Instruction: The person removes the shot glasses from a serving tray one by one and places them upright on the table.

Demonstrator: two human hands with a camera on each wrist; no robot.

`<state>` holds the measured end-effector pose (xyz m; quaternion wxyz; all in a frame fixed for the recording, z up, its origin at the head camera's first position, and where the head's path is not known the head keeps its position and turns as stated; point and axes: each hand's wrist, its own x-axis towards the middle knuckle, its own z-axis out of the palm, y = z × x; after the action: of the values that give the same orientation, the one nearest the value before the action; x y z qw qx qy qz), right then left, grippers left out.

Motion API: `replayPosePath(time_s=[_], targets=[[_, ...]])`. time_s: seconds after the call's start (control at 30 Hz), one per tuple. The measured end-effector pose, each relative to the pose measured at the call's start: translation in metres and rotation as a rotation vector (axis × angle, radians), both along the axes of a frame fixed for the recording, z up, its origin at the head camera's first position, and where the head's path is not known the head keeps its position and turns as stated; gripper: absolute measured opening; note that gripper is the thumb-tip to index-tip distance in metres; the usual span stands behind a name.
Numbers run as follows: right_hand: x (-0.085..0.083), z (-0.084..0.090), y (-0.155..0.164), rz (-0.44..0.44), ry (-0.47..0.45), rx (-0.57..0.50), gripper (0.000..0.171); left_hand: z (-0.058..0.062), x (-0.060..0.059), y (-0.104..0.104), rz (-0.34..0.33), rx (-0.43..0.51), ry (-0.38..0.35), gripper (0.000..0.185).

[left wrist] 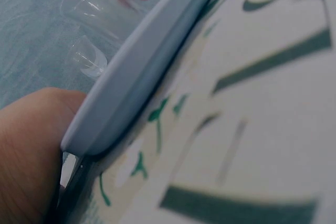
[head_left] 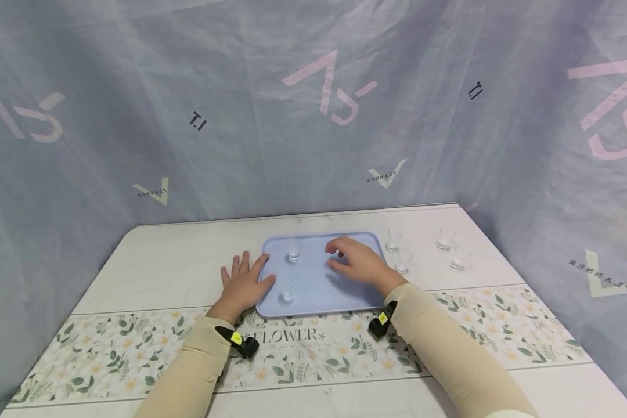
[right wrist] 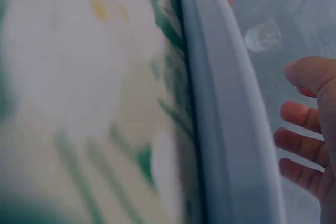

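Observation:
A pale blue tray (head_left: 319,290) lies on the table with two small clear glasses standing in its left part, a rear glass (head_left: 293,251) and a front glass (head_left: 287,290). My left hand (head_left: 242,285) rests with spread fingers at the tray's left edge, its thumb near the front glass. Over the tray's right half hovers my right hand (head_left: 359,261), fingers loosely bent, with nothing between them. In the right wrist view a gap shows between the thumb and fingers (right wrist: 300,145). The left wrist view shows both glasses beyond the tray's rim (left wrist: 126,66).
Right of the tray stand two clear glasses, one behind (head_left: 393,239) and one in front (head_left: 403,262). Farther right are two more, a rear one (head_left: 445,239) and a front one (head_left: 458,259). A floral cloth (head_left: 313,363) covers the table; a grey-blue curtain (head_left: 271,116) surrounds it.

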<state>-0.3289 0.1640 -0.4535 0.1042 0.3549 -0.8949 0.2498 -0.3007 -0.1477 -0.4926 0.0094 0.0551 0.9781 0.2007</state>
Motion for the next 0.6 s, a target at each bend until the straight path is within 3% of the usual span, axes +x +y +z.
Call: replayPosePath(time_s=[0.2, 0.6], targets=[[-0.004, -0.006, -0.009, -0.013, -0.078, 0.029, 0.036, 0.002, 0.000, 0.002, -0.009, 0.003, -0.002, 0.070], [-0.010, -0.018, -0.018, -0.030, -0.114, 0.002, 0.030, 0.001, -0.001, -0.001, -0.005, -0.003, -0.021, 0.072]])
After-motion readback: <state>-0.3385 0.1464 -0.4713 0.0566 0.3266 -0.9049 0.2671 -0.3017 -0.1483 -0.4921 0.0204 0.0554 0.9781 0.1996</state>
